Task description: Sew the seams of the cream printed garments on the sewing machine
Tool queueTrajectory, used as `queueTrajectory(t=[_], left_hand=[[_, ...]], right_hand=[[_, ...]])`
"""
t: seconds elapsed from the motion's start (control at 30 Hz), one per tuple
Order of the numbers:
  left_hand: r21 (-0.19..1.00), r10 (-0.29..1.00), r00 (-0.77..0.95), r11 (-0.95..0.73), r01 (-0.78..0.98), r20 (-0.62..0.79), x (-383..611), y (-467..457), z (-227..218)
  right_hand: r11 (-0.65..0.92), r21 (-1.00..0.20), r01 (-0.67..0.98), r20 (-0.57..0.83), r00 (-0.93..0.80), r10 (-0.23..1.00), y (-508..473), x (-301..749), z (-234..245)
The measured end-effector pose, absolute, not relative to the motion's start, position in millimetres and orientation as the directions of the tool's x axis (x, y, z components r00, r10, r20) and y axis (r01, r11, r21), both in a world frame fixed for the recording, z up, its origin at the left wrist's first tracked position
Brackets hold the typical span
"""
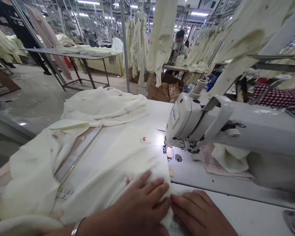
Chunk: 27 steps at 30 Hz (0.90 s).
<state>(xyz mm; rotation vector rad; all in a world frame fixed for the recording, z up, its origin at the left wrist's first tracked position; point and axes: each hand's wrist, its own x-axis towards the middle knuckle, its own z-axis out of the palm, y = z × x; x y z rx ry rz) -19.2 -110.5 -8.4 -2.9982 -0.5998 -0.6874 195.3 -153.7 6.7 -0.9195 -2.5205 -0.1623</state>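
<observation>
Now both hands press cream fabric flat.
Left hand (142, 203) and right hand (199, 213) lie open-palmed on the fabric (118, 164), gripping nothing; its edge could skew approaching the sewing machine (186, 121).

Both hands sit at the bottom centre of the frame, palms down. The left hand (144, 205) lies flat, fingers spread and pointing right, a bangle on its wrist. The right hand (199, 213) meets it fingertip to fingertip, fingers together.
</observation>
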Motion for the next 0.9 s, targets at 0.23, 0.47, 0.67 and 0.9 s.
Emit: queueTrajectory(t=[0.23,0.47,0.67,0.9], left_hand=[[0.199,0.358,0.904,-0.928,0.316,0.234,-21,-44,-2],[0.17,0.264,0.937,-0.959,0.229,0.229,-16,11,7],[0.121,0.279,0.924,-0.959,0.255,0.26,-11,38,16],[-0.005,0.495,0.815,-0.854,0.52,0.302,-24,-82,-9]], right_hand=[[0.711,-0.114,0.694,0.446,-0.604,0.66,-105,197,3],[0.62,-0.117,0.776,0.462,-0.51,0.725,-71,203,-14],[0.617,-0.099,0.781,0.477,-0.507,0.718,-68,200,-15],[0.694,-0.142,0.706,0.477,-0.565,0.673,-114,179,19]])
